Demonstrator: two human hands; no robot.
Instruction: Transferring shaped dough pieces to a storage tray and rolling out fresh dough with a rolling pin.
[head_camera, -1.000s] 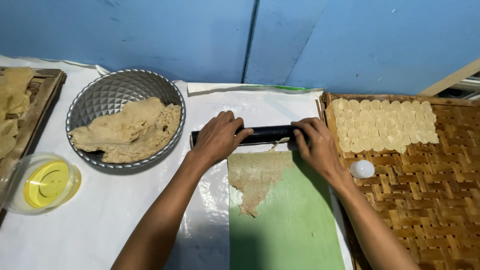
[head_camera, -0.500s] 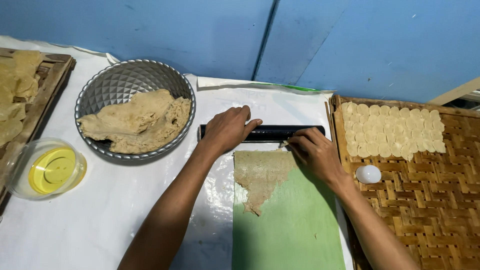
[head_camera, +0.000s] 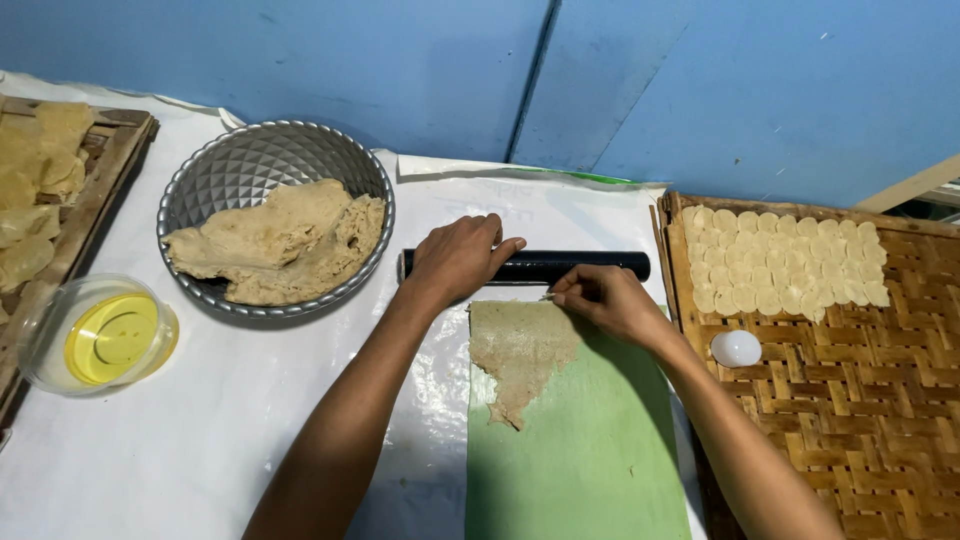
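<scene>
A black rolling pin (head_camera: 580, 266) lies across the far end of a green sheet (head_camera: 585, 440). My left hand (head_camera: 458, 256) rests on top of the pin's left part, fingers spread over it. My right hand (head_camera: 600, 298) sits just in front of the pin, fingertips pinching the far edge of a thin, ragged sheet of beige dough (head_camera: 520, 352) that lies flat on the green sheet.
A metal bowl (head_camera: 210, 178) with a lump of dough stands at the left. A clear lidded tub with yellow liquid (head_camera: 95, 335) is nearer left. A woven bamboo tray (head_camera: 860, 400) at the right holds rows of small dough discs (head_camera: 785, 262) and a white round cutter (head_camera: 736, 348). A wooden tray (head_camera: 110, 175) with dough sheets is far left.
My right hand came off the rolling pin's right end and moved down to the dough's far edge. My left hand stayed on the pin.
</scene>
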